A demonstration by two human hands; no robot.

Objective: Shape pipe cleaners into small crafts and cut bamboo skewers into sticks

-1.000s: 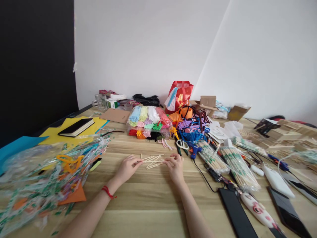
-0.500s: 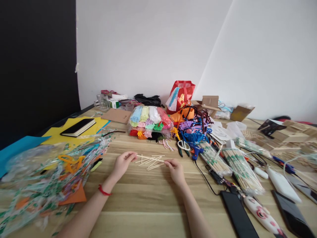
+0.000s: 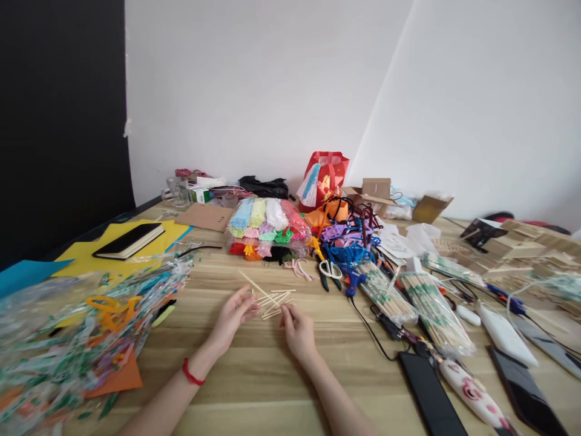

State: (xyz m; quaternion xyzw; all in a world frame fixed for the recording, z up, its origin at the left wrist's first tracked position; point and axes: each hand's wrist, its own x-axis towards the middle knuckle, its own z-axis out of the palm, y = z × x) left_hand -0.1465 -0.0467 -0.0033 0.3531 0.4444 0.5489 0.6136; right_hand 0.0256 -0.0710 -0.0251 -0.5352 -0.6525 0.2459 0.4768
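My right hand [image 3: 298, 332] is closed in a pinch on the near end of a thin wooden stick [image 3: 254, 286], which slants up and to the left above the table. To its left, my left hand [image 3: 232, 320] has its fingers stretched out and slightly apart beside that stick; I see nothing held in it. Several more pale wooden sticks [image 3: 279, 297] lie loosely crossed on the wooden table [image 3: 245, 375] just beyond my fingers.
To the left are clear plastic wrappers [image 3: 95, 339], orange scissors [image 3: 111, 307] and a black notebook [image 3: 128, 240]. Bagged pipe cleaners [image 3: 267, 227] stand ahead. A glue gun [image 3: 353, 280], white-handled scissors [image 3: 330, 270], bagged sticks [image 3: 436, 312] and a black phone [image 3: 431, 393] lie right.
My right hand has moved left with the stick, now tilted up to the left. My left hand's fingers have come off the stick and spread. The view has shifted slightly right.
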